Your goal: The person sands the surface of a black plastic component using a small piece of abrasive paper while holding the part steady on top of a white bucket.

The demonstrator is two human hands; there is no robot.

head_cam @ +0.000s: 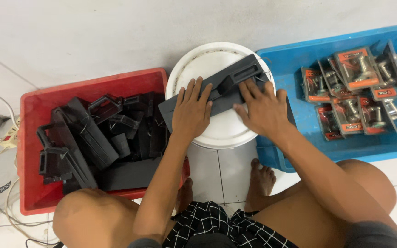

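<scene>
Both hands, left [190, 111] and right [263, 109], press flat, fingers spread, on a matte black plastic bracket [224, 85] atop a round white bucket [198, 62].

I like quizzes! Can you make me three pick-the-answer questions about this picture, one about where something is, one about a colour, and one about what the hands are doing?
1. Where does the long black plastic part lie?
A. On the white bucket lid
B. In the blue bin
C. On the floor

2. What colour is the bin of black parts?
A. Green
B. Red
C. Yellow

3. What are the left hand and right hand doing?
A. Hanging free
B. Lifting the bucket
C. Pressing flat on the part

Answers: A, it lies across the lid; B, the red bin holds them; C, both palms rest on it.
</scene>
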